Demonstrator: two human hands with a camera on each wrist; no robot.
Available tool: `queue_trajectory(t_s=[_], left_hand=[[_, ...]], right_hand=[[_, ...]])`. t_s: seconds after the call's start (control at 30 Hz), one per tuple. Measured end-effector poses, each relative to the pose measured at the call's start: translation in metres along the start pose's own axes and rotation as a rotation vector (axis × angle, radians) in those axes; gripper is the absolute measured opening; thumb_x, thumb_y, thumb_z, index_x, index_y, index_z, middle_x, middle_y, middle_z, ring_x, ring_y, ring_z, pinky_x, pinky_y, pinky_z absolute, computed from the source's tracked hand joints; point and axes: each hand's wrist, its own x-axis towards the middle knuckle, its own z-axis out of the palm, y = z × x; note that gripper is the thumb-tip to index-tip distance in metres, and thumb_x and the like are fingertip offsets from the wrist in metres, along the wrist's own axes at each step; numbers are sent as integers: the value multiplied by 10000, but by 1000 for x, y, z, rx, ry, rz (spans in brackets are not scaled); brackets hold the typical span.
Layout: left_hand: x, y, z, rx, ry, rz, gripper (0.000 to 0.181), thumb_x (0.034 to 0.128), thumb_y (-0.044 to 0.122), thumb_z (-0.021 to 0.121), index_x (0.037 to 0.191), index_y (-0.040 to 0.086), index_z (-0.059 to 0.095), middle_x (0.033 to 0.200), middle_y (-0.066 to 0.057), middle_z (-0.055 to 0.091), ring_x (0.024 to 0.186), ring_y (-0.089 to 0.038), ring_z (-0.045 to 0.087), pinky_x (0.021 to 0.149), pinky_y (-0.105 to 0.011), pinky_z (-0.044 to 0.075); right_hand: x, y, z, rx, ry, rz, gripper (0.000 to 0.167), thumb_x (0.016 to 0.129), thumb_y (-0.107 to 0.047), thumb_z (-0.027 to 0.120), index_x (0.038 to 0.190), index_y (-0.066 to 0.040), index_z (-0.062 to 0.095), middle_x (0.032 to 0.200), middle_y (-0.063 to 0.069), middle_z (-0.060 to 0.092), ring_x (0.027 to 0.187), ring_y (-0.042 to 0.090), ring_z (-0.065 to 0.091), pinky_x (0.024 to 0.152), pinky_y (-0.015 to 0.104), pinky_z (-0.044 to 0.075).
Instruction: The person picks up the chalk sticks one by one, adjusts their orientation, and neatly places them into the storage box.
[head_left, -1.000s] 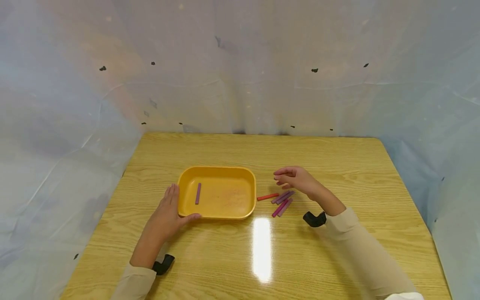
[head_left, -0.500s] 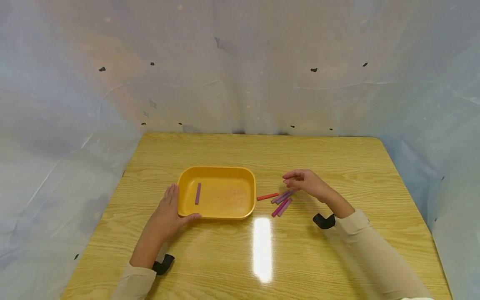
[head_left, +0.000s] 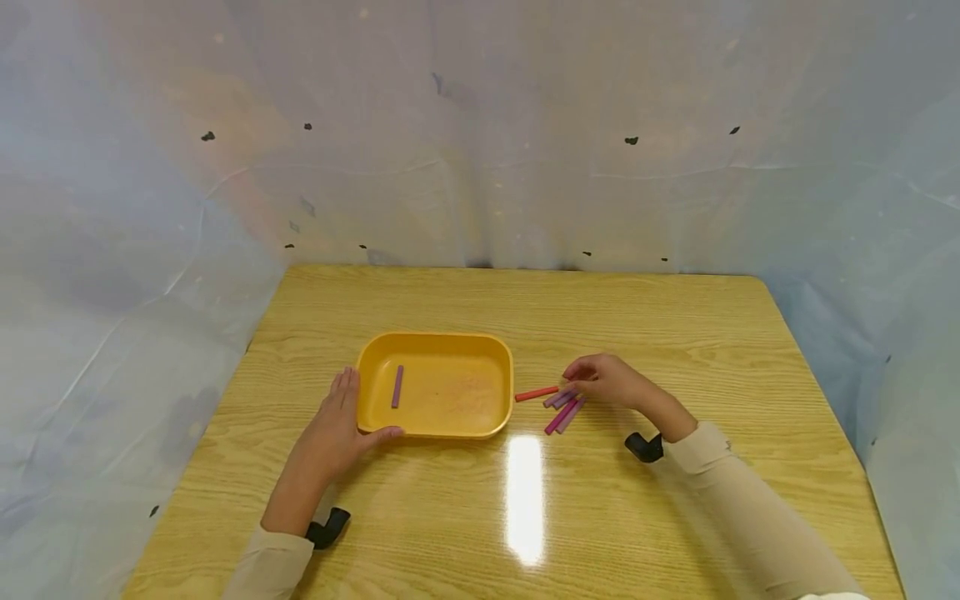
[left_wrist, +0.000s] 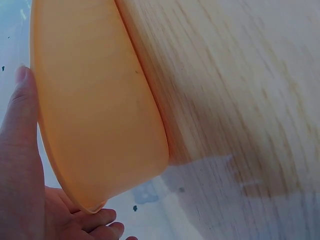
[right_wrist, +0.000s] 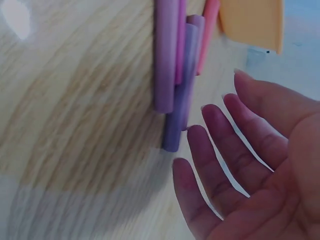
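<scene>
Head view: six sticks (head_left: 561, 417) are slanting away-right, one inside one tray (head_left: 453, 379); left hand (head_left: 333, 432) is touching it, straight-fingered; right hand (head_left: 607, 381) is curving loosely.

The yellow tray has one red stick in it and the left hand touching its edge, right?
Not quite: the one stick in the yellow tray is purple; the head view shows it. The left hand does touch the tray's edge.

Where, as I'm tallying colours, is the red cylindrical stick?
In the head view, the red cylindrical stick lies right of centre on the wood-grain table, between the yellow rectangular tray and the purple cylindrical sticks.
</scene>
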Motion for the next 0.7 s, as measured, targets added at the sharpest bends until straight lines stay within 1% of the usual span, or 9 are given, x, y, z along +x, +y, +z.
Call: queue_trajectory(t_s=[0.07,0.23,0.5,0.6,0.7], left_hand=[[0,-1,0,3,2,0,1199,733,748,520,1465,-32,-21,1518,-241,40,1396,-346,39,1073,-534,187],[0,-1,-1,6,-3,-8,1199,734,749,517,1464,-33,-24,1519,-240,33,1396,-351,36,1075,-533,181],[0,-1,-1,-5,-9,-9,1202,732,740,531,1464,-36,-24,1516,-248,34,1394,-360,40,1077,-534,174],[1,-1,-1,1,-10,-8,1200,734,740,528,1464,-36,-25,1515,-251,33,1392,-367,41,1076,-537,176],[1,-2,0,3,-10,-9,1200,735,741,526,1464,-37,-26,1515,-251,29,1391,-369,40,1074,-540,177]], right_hand=[[1,1,2,-24,5,-4,176,910,-114,604,1053,-28,658,992,58,660,918,216,610,765,355,506],[8,1,11,-35,16,0,182,900,-148,626,1033,-29,665,933,11,663,871,156,609,762,337,499],[20,-8,22,-71,-18,-49,170,894,-126,630,1015,-15,672,915,11,664,861,142,627,821,370,499],[25,-12,27,-69,-40,-47,168,888,-137,640,1010,-28,677,888,-8,657,809,106,630,798,336,510],[30,-15,32,-89,-57,-69,163,884,-157,647,998,-45,682,863,-19,645,754,81,610,753,296,512]])
